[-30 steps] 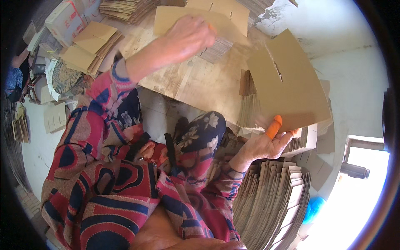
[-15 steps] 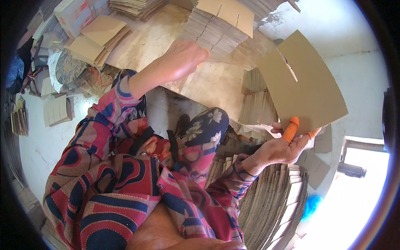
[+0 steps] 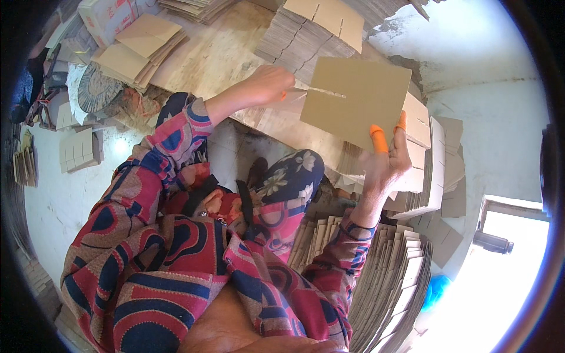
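Note:
My right hand (image 3: 388, 162) grips a brown cardboard sheet (image 3: 376, 97) by its lower right edge, with orange covers on two fingers. A narrow slot runs into the sheet from its left edge. My left hand (image 3: 265, 85) is closed in a fist just left of that edge, an orange cover showing on one finger. Something thin and pale (image 3: 296, 94) reaches from the left fingers to the mouth of the slot; I cannot make out what it is. Behind the sheet rises a tall stack of slotted cardboard (image 3: 300, 44) on a wooden board (image 3: 215, 44).
Cardboard stacks (image 3: 432, 176) stand behind and right of my right hand. A long row of cardboard pieces (image 3: 382, 282) sits beside my right forearm. More sheets (image 3: 138, 50) lie at the far left, near a round ridged object (image 3: 100, 88). A wall (image 3: 482, 100) bounds the right.
My right hand has moved left and swung the sheet round, so its slot faces my left fist. The left fist has dropped slightly. Stacks behind the sheet have come into view.

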Demonstrator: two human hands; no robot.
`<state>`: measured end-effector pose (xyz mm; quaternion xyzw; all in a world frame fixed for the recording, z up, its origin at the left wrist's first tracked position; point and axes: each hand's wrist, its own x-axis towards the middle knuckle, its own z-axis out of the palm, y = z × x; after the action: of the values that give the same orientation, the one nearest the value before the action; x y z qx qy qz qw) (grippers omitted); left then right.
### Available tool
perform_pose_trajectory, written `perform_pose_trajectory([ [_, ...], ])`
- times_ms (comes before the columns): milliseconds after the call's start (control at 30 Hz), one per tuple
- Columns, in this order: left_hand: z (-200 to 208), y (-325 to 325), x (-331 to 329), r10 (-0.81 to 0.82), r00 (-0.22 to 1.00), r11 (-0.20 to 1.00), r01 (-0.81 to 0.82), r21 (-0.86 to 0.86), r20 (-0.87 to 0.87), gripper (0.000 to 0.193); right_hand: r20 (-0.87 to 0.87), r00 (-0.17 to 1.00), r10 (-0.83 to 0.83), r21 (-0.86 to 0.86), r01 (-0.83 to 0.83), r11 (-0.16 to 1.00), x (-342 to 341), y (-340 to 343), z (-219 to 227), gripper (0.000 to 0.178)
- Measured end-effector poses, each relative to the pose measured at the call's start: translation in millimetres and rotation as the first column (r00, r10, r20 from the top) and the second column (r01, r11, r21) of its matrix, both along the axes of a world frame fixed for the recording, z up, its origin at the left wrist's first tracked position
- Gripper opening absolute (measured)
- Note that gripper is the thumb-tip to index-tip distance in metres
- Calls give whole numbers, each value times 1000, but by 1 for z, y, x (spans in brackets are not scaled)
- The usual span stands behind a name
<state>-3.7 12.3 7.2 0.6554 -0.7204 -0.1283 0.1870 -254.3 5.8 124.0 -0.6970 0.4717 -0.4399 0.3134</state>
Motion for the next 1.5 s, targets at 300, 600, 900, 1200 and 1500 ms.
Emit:
perform_pose_trajectory([
  [300, -4, -11, 4, 15, 1000, 999, -16, -44, -10, 10, 48, 995, 84, 28, -85, 996, 2, -16, 3, 45],
  [600, -1, -16, 6, 17, 1000, 1000, -17, -14, 0, 12, 61, 991, 119, 86, -124, 989, 8, -29, 6, 48],
  [900, 0, -14, 6, 47, 998, 999, -48, -18, -43, 16, -13, 994, 108, 153, -105, 983, 7, -36, 19, 49],
  [1200, 4, -13, 7, 0, 999, 1000, 0, -5, -36, 12, -193, 950, 245, 116, -226, 967, 26, -52, -20, 51],
  [1500, 8, -19, 5, -11, 1000, 1000, 12, 23, -25, 11, -521, 806, 282, -109, -390, 914, 34, -67, -52, 51],
])
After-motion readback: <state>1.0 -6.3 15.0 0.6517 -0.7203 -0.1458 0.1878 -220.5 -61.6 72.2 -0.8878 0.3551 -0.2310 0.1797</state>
